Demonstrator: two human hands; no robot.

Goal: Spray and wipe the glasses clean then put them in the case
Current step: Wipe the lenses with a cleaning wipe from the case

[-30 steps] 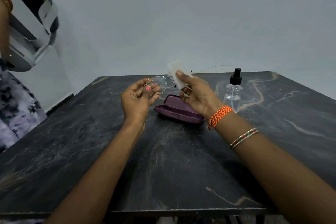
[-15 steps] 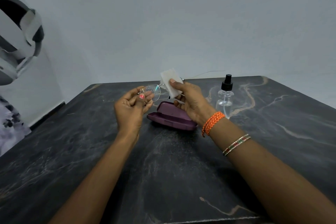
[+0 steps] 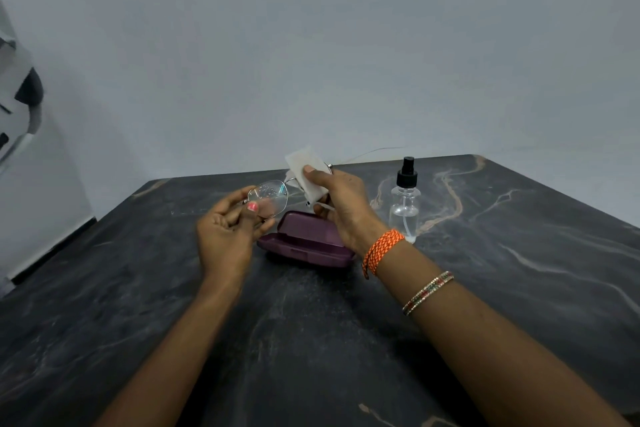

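Observation:
Thin metal-framed glasses (image 3: 273, 196) with droplets on the left lens are held above the table. My left hand (image 3: 228, 236) pinches the rim of that lens between thumb and fingers. My right hand (image 3: 341, 204) grips a folded white cloth (image 3: 306, 175) pressed over the other lens, which is hidden behind it. Below both hands a purple glasses case (image 3: 304, 246) lies open on the dark marble table (image 3: 311, 322). A clear spray bottle (image 3: 404, 201) with a black nozzle stands upright to the right of the case.
A grey wall rises just behind the table's far edge. A thin wire (image 3: 370, 152) lies along that edge. At the far left stands another person (image 3: 17, 114) wearing a white and black headset.
The camera has tilted up, so the table sits lower in view. Both hands keep their hold, and the cloth stays on the right lens.

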